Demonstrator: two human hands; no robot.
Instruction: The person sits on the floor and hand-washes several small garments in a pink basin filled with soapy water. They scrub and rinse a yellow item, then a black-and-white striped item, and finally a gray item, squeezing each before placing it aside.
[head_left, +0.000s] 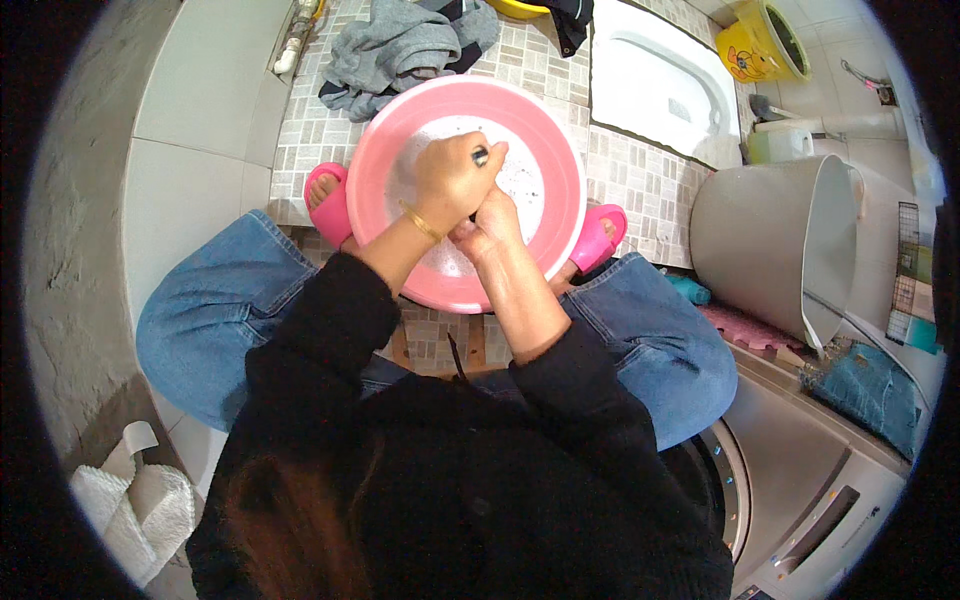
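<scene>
In front of me a pink plastic basin (371, 180) holds soapy water (525, 180) with bubbles on it. Over its middle, my left hand (448, 171) is clenched, and a gold-coloured bracelet (420, 222) circles that wrist. A small dark item (480, 156), seemingly wet cloth, shows in the curl of its fingers. My right hand (491, 223) is closed just below, touching the left one. A dark bit also shows between the hands, so both seem to grip the same piece. Most of it is hidden by the fingers.
Grey and dark clothes (397, 45) lie on the tiled floor beyond the basin. A white squat toilet (660, 82) is set in the floor at right. Nearby stand a yellow bucket (750, 52), a large pale bin (757, 232) and a front-loading washing machine (787, 450). A wall (195, 90) bounds the left.
</scene>
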